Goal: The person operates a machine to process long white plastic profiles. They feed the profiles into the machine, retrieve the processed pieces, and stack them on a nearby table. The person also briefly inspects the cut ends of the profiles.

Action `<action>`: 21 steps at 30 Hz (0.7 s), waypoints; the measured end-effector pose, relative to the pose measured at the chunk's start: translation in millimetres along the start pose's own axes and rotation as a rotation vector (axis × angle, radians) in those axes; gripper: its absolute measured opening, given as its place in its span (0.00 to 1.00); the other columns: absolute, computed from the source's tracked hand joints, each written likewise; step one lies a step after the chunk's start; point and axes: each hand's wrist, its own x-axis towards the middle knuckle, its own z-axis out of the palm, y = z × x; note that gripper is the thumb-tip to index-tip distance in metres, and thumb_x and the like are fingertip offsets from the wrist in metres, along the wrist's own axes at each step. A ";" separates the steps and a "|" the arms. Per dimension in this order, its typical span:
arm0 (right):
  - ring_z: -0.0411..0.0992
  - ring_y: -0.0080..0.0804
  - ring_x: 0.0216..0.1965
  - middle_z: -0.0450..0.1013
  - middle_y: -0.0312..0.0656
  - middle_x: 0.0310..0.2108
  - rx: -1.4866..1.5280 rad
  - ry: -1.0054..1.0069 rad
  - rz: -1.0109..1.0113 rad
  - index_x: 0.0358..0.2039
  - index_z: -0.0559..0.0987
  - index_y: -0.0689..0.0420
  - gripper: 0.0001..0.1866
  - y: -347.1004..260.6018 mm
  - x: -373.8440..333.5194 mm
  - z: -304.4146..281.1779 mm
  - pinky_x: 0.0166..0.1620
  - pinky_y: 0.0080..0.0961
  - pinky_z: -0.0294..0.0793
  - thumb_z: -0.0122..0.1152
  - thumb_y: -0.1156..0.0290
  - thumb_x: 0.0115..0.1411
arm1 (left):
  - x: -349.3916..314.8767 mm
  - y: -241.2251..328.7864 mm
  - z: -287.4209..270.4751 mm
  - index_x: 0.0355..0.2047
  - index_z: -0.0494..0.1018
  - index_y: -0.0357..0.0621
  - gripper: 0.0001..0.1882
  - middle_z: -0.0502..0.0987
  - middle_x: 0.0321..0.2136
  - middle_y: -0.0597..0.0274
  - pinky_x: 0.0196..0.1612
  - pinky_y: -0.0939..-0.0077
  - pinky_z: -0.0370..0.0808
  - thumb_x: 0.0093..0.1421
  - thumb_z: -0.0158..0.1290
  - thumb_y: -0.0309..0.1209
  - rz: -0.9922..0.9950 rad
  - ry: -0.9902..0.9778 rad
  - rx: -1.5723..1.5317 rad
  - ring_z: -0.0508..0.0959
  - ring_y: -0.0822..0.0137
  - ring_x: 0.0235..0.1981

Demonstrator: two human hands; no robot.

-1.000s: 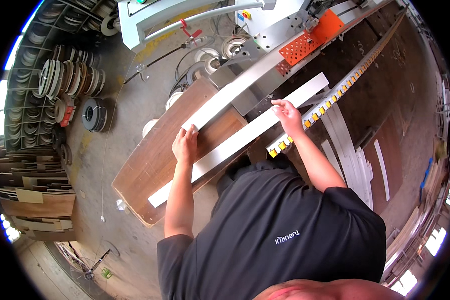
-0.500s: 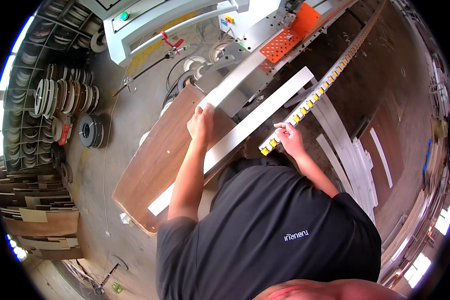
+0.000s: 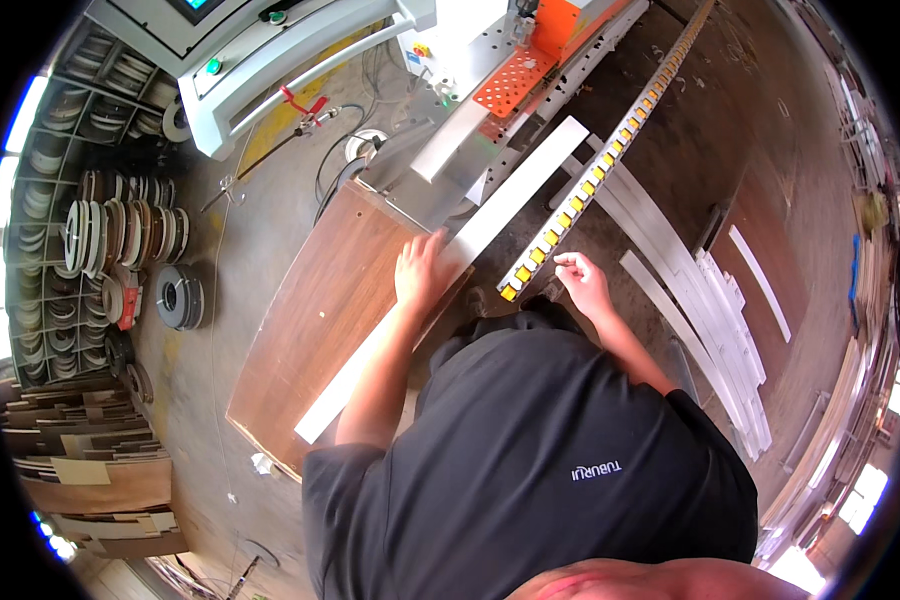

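Note:
My left hand (image 3: 422,272), slightly blurred, is over the near part of a long white strip (image 3: 525,182), its fingers stretched out beside the brown board. The strip lies slantwise across the brown wood-grain board (image 3: 305,310), and its far end reaches past the board beside the machine. Just beyond my left hand, the end of a second white panel (image 3: 448,143) sticks out of the machine near its orange perforated guard (image 3: 515,82). My right hand (image 3: 584,285) hangs beside the near end of a roller rail (image 3: 570,212) with yellow rollers. Its fingers are loosely bent and apart, with nothing visible in them.
A grey machine frame (image 3: 210,105) with a green button stands at the upper left. Edging rolls (image 3: 125,235) stack on the left, with a dark roll (image 3: 180,297) on the floor. White strips (image 3: 705,310) lie at the right. Board offcuts (image 3: 90,480) pile at the lower left.
My left hand has left the panel's end and come back to the white strip. That panel has slid farther into the machine. My right hand has come slightly away from the roller rail.

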 end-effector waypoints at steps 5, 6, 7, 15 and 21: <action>0.81 0.25 0.39 0.85 0.38 0.43 -0.030 0.001 -0.027 0.50 0.84 0.54 0.14 4.9 -2.1 -0.1 0.47 0.27 0.80 0.67 0.67 0.65 | -59.1 15.5 -5.3 0.65 0.72 0.51 0.40 0.73 0.63 0.58 0.67 0.50 0.67 0.53 0.72 0.43 -0.049 -0.027 0.104 0.69 0.50 0.64; 0.81 0.25 0.39 0.85 0.38 0.43 -0.035 0.003 -0.030 0.50 0.84 0.54 0.14 4.2 -2.1 1.5 0.47 0.27 0.80 0.67 0.67 0.65 | -60.9 12.3 -4.7 0.65 0.72 0.51 0.40 0.72 0.64 0.59 0.68 0.49 0.66 0.52 0.72 0.43 -0.073 -0.038 0.106 0.68 0.50 0.65; 0.81 0.26 0.39 0.85 0.37 0.43 -0.040 0.006 -0.032 0.51 0.84 0.54 0.14 3.7 -1.8 3.6 0.47 0.28 0.80 0.67 0.66 0.66 | -58.6 9.9 -2.0 0.65 0.72 0.51 0.40 0.72 0.64 0.59 0.67 0.50 0.67 0.52 0.73 0.41 -0.079 -0.035 0.119 0.68 0.50 0.65; 0.80 0.25 0.37 0.85 0.37 0.42 -0.054 -0.013 0.002 0.51 0.84 0.53 0.15 -16.2 -6.0 5.8 0.48 0.29 0.80 0.67 0.63 0.66 | -40.6 -39.6 -16.0 0.61 0.74 0.41 0.24 0.82 0.53 0.58 0.59 0.67 0.74 0.68 0.64 0.35 -0.229 -0.302 -0.774 0.80 0.62 0.54; 0.79 0.25 0.35 0.83 0.36 0.34 -0.005 -0.011 0.022 0.50 0.85 0.49 0.14 6.9 -8.8 8.0 0.46 0.29 0.79 0.68 0.62 0.65 | -35.6 -35.3 -53.3 0.63 0.74 0.36 0.21 0.83 0.52 0.57 0.60 0.70 0.75 0.78 0.47 0.36 -0.544 -0.785 -1.468 0.80 0.66 0.54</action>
